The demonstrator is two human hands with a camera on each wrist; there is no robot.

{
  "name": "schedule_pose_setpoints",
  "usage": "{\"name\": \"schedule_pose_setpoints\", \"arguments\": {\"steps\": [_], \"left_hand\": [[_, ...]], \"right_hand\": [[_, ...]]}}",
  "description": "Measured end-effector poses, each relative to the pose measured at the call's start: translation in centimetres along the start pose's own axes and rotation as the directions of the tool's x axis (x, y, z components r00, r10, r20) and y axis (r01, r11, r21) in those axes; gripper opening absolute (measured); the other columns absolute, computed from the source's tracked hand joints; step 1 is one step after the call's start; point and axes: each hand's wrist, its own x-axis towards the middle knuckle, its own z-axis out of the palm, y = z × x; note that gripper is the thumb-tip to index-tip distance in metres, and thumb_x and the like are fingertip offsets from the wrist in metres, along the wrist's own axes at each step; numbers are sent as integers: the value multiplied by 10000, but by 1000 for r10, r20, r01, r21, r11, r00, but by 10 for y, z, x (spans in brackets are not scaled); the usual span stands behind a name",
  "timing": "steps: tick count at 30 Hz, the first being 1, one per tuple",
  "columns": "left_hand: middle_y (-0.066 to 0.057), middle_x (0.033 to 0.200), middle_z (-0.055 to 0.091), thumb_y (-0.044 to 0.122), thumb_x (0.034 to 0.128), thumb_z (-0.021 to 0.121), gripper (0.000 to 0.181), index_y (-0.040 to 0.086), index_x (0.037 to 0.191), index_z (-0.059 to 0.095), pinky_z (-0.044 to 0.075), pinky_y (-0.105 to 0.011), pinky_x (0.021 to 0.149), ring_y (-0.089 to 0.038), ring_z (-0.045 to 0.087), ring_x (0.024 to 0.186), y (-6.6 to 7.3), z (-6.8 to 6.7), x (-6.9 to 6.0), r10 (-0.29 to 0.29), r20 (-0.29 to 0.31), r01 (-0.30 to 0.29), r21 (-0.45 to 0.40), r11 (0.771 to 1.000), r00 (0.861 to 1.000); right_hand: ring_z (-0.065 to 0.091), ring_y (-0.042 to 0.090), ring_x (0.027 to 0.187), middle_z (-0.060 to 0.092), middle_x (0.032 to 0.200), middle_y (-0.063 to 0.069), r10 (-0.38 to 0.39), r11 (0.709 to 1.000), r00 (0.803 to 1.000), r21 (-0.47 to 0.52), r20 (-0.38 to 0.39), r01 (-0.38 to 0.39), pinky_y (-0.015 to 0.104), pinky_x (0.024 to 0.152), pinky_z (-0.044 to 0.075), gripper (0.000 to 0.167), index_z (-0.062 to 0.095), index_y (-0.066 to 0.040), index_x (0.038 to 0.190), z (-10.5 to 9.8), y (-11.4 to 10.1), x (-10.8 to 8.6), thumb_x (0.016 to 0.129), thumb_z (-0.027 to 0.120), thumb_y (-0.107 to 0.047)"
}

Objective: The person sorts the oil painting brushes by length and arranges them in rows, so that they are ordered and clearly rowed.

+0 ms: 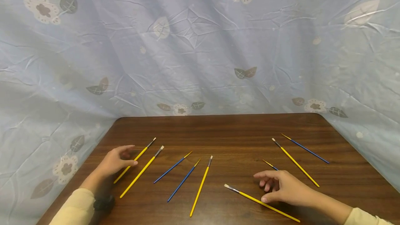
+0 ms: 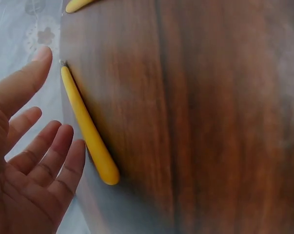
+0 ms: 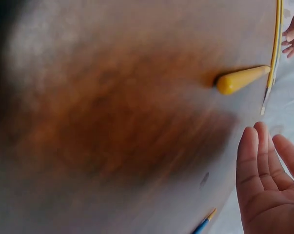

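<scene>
My left hand [image 1: 114,160] is over the table's left side, fingers relaxed around the air above a yellow brush [image 1: 131,165]; in the left wrist view the hand [image 2: 34,161] holds nothing beside a yellow handle [image 2: 90,129]. A second yellow brush [image 1: 142,172] lies just right of it. On the right, my other hand [image 1: 287,188] hovers with loosely bent fingers by a yellow brush [image 1: 265,205] with a flat pale tip. A blue brush [image 1: 270,165] is partly hidden behind this hand. The right wrist view shows that hand [image 3: 268,180] empty.
Two blue brushes [image 1: 172,167] [image 1: 183,180] and a yellow one [image 1: 201,186] lie mid-table. At the right rear are a yellow brush [image 1: 295,162] and a blue brush [image 1: 306,148]. A patterned cloth [image 1: 193,51] hangs behind the brown table [image 1: 218,127].
</scene>
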Motion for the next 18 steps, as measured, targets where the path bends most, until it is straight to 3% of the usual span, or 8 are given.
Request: {"name": "schedule_pose_setpoints", "arguments": {"steps": [9, 18], "left_hand": [[-227, 1163, 620, 193, 765, 841, 662, -66, 1300, 551, 515, -324, 718, -251, 604, 916, -6, 2, 4, -3, 45, 6, -86, 996, 999], [-227, 1166, 619, 130, 770, 827, 595, -72, 1272, 579, 502, -275, 700, -228, 575, 877, -10, 2, 6, 6, 88, 5, -121, 993, 996]], "right_hand": [[573, 142, 785, 601, 924, 0, 68, 997, 996, 20, 64, -69, 233, 581, 504, 503, 640, -33, 1182, 3, 1, 0, 773, 828, -258], [534, 166, 807, 591, 920, 45, 15, 993, 993, 114, 114, -28, 242, 623, 496, 468, 655, -7, 1184, 3, 4, -2, 788, 809, -203]]}}
